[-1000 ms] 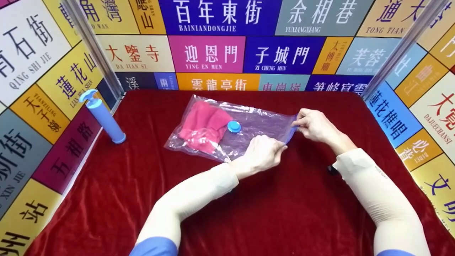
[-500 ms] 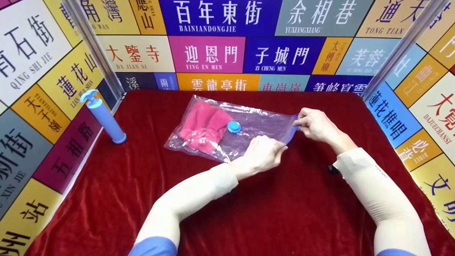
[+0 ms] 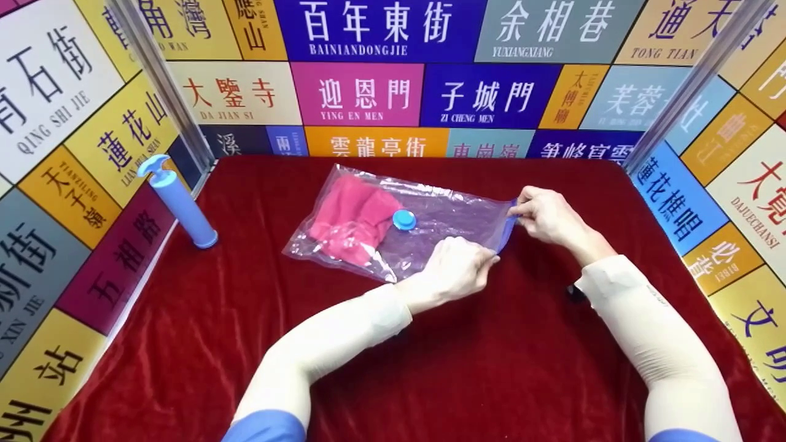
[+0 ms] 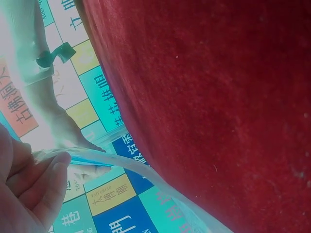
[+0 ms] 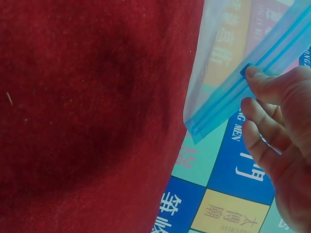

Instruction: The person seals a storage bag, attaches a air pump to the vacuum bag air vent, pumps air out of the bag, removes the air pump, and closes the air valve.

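Observation:
A clear vacuum storage bag [image 3: 442, 212] lies flat in the head view, with a folded pink cloth [image 3: 353, 215] inside and a round blue valve [image 3: 404, 220] on top. Its blue zip edge [image 5: 214, 114] is on the right. My left hand [image 3: 457, 267] pinches the near corner of that edge; the left wrist view shows thumb and fingers [image 4: 56, 177] closed on the plastic. Farther along the edge, my right hand [image 3: 543, 215] pinches a small dark blue zip slider [image 5: 247, 69] between thumb and forefinger, its other fingers loosely bent.
On the left stands a blue hand pump [image 3: 184, 209] with its handle up. Dark red velvet cloth [image 3: 479, 368] covers the table. Panels printed with place names [image 3: 356, 92] wall in the back and both sides, with metal posts [image 3: 669, 92] at the corners.
My left hand and the bag's near corner have shifted slightly to the right. The right hand keeps its pinch, almost still.

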Motion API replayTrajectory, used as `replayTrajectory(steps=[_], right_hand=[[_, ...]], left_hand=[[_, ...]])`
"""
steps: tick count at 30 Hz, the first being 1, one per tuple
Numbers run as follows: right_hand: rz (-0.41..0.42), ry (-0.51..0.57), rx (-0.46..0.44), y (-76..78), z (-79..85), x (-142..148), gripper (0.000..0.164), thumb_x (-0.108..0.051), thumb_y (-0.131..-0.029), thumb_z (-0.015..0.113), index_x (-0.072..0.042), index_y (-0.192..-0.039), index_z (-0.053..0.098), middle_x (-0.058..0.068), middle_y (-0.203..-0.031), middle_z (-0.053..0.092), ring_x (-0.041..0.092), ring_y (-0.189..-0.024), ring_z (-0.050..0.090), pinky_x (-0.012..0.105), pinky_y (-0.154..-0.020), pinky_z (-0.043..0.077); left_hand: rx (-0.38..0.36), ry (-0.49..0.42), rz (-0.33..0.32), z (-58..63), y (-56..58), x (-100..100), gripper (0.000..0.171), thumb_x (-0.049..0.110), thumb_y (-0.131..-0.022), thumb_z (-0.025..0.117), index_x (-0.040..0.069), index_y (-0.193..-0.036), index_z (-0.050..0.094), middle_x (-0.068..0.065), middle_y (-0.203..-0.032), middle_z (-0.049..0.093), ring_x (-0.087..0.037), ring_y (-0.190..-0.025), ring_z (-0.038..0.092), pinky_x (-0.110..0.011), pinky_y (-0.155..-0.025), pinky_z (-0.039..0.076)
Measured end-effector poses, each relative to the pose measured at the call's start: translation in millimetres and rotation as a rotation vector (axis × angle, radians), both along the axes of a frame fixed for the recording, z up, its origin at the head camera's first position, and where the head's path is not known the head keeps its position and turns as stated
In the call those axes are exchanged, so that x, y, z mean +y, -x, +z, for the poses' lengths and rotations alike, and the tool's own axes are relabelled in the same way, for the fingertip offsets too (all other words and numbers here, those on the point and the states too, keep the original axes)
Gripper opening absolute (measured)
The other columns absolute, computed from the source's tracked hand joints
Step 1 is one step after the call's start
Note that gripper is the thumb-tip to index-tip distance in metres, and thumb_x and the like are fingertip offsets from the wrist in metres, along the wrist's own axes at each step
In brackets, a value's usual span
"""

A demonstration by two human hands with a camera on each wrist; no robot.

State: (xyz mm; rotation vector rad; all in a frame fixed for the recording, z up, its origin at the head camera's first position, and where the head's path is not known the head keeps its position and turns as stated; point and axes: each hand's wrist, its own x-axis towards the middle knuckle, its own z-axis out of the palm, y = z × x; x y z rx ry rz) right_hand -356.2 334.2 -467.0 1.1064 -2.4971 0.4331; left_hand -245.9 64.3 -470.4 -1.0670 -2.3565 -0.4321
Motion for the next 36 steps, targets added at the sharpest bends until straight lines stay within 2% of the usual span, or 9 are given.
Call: replayTrajectory(steps=[17,24,31,36], right_hand=[[-0.05,0.004,-0.02,2.5,-3.6,0.5,0.031,0.012,-0.079,0.075,-0.011,-0.098,0.087,0.007,-0.087,0.064,0.025,-0.076,0.066,0.04,-0.067,0.055],[-0.065,0.006,-0.024,5.7,-8.2,4.1,0.031,0.012,-0.08,0.075,-0.01,-0.099,0.086,0.007,-0.087,0.063,0.027,-0.078,0.067,0.042,-0.069,0.056],[-0.114,-0.006,-0.036,6.6,-11.1,6.7,0.029,0.009,-0.082,0.076,-0.01,-0.102,0.086,0.007,-0.088,0.062,0.027,-0.078,0.065,0.043,-0.069,0.054],[-0.111,-0.005,-0.023,7.5,-12.0,7.2,0.029,0.009,-0.082,0.075,-0.009,-0.102,0.086,0.007,-0.087,0.061,0.028,-0.077,0.065,0.044,-0.069,0.054]], left_hand=[[-0.003,0.011,-0.002,-0.6,-1.2,-1.3,0.035,0.033,-0.104,0.062,0.021,-0.071,0.064,0.004,-0.064,0.067,-0.025,-0.063,0.071,-0.041,-0.055,0.055],[0.03,0.001,-0.012,-2.2,-2.4,-1.2,0.034,0.031,-0.102,0.064,0.021,-0.07,0.064,0.004,-0.066,0.069,-0.025,-0.064,0.072,-0.041,-0.054,0.055],[0.024,-0.003,-0.022,-1.8,-3.6,-2.5,0.033,0.03,-0.102,0.065,0.021,-0.07,0.065,0.005,-0.065,0.069,-0.024,-0.063,0.072,-0.041,-0.054,0.055],[0.023,-0.001,-0.027,-1.3,-4.3,-4.0,0.034,0.031,-0.103,0.063,0.022,-0.071,0.064,0.007,-0.065,0.069,-0.024,-0.063,0.072,-0.041,-0.054,0.055]])
